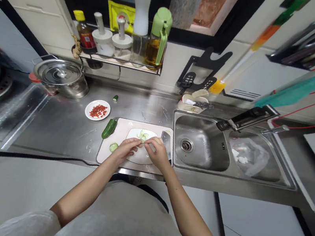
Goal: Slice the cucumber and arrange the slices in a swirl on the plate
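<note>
My left hand point(125, 149) and my right hand point(157, 152) meet over a white plate point(142, 158), their fingertips pinched together. Between them shows a thin green-edged cucumber slice point(142, 143), partly hidden by the fingers. Several pale cucumber slices point(142, 134) lie on the far part of the plate. Under the plate is a light cutting board point(104, 153). On its left side rest a piece of cucumber point(109, 128) and, nearer me, some round cucumber slices point(113, 147). A knife point(167, 141) lies along the right side, its handle partly hidden by my right wrist.
A small plate with chopped red bits point(88, 115) and a cucumber end point(115, 98) are on the steel counter, near a lidded pot point(74, 87). The sink point(201, 141) adjoins the board at right. Bottles and jars stand on a wall rack point(112, 61).
</note>
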Available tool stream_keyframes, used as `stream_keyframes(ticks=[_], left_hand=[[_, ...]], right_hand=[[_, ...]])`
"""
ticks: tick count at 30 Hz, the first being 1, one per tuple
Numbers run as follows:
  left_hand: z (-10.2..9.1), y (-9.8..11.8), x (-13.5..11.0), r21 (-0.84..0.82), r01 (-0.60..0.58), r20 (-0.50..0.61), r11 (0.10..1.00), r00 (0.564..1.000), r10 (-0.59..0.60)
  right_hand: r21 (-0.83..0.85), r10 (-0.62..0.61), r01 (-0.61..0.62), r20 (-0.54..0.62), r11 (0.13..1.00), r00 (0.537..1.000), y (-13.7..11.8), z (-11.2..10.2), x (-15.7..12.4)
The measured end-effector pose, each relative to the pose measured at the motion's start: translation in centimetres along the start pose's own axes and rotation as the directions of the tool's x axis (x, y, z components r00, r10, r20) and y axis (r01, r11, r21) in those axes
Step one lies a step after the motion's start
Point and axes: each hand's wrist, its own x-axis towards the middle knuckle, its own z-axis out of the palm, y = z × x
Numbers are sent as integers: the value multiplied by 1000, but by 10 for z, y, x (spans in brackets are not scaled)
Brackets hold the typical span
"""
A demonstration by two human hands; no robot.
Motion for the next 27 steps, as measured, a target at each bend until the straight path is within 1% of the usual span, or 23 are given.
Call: stream_keyframes(ticks=[3,7,10,12,16,19,21,23,24,27], left_hand=[[3,-1,3,34,-26,-32,999,999,27],[6,-5,5,46,-48,-40,998,998,49],[8,-9,7,53,-49,-52,997,997,52],[9,-11,10,69,-44,-61,997,997,48],[12,-19,15,127,-64,-56,990,996,71],[12,-32,20,177,-94,-35,980,994,102],[11,-43,26,228,-126,-5,965,991,130],[9,-52,34,334,-144,29,932,989,143],[9,-56,38,410,-144,38,901,989,141],[11,-56,50,652,-128,24,748,989,148]], right_hand=[[39,37,-37,5,999,999,3,0,-2],[118,155,-155,4,981,988,9,4,-5],[182,218,-219,28,959,976,13,6,-8],[192,233,-239,54,952,971,16,6,-10],[195,230,-240,72,951,970,24,7,-16],[198,244,-259,99,945,965,34,11,-25],[164,276,-295,128,941,953,41,14,-31],[98,322,-339,159,936,933,47,17,-36],[56,347,-361,174,931,922,49,18,-36],[-103,430,-417,204,903,879,53,19,-32]])
